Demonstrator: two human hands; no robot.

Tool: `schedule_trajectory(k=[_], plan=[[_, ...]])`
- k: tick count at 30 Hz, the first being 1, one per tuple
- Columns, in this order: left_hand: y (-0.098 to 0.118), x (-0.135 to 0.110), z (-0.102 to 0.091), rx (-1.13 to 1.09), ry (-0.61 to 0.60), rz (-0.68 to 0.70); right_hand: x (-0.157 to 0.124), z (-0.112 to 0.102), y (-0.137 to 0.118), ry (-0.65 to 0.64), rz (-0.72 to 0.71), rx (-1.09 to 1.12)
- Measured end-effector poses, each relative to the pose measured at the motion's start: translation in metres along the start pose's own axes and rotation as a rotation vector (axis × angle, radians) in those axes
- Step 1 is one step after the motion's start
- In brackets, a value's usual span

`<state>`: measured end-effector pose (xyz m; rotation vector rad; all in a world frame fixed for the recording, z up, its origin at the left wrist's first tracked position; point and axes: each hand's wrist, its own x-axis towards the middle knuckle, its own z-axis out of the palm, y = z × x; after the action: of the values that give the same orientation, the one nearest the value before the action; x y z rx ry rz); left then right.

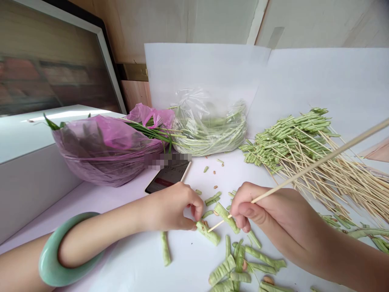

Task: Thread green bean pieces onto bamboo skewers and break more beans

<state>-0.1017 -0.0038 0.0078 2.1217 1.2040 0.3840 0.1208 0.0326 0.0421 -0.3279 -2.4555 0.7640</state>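
My right hand [273, 219] is closed around a thin bamboo skewer [319, 161], which slants up to the right. Near the skewer's tip, a cut piece of green bean [224, 215] is threaded on it, beside my right fingertips. The tip meets a second bean piece [212, 237]; whether it has pierced through, I cannot tell. My left hand [173, 207] pinches that second piece at its left end between thumb and fingers. A green bangle [50, 255] circles my left forearm. Loose cut bean pieces [223, 269] lie on the white table below my hands.
Many filled skewers [291, 138] are piled at the right, sticks toward me. A clear bag of long beans [209, 134] and a purple bag of greens [106, 154] stand at the back. A phone [167, 180] lies beyond my left hand. Fallen bean seeds [269, 280] dot the table.
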Motion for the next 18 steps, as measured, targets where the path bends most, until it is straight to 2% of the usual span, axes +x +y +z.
schedule_trajectory(k=[4,10,13,16,18], plan=[[0.005,-0.001,-0.001,-0.005,-0.023,-0.058,0.000,0.005,-0.002,-0.018,-0.052,0.002],[0.006,-0.002,-0.005,0.019,-0.038,-0.048,0.006,0.006,-0.003,-0.096,-0.018,-0.018],[0.008,-0.004,-0.011,0.060,-0.022,-0.073,0.005,0.006,-0.002,-0.083,-0.023,0.014],[0.013,-0.008,-0.020,0.133,-0.041,-0.088,0.000,0.006,0.003,-0.081,0.044,0.040],[0.015,-0.013,-0.026,0.197,-0.109,-0.093,-0.003,0.005,0.007,-0.060,0.114,0.082]])
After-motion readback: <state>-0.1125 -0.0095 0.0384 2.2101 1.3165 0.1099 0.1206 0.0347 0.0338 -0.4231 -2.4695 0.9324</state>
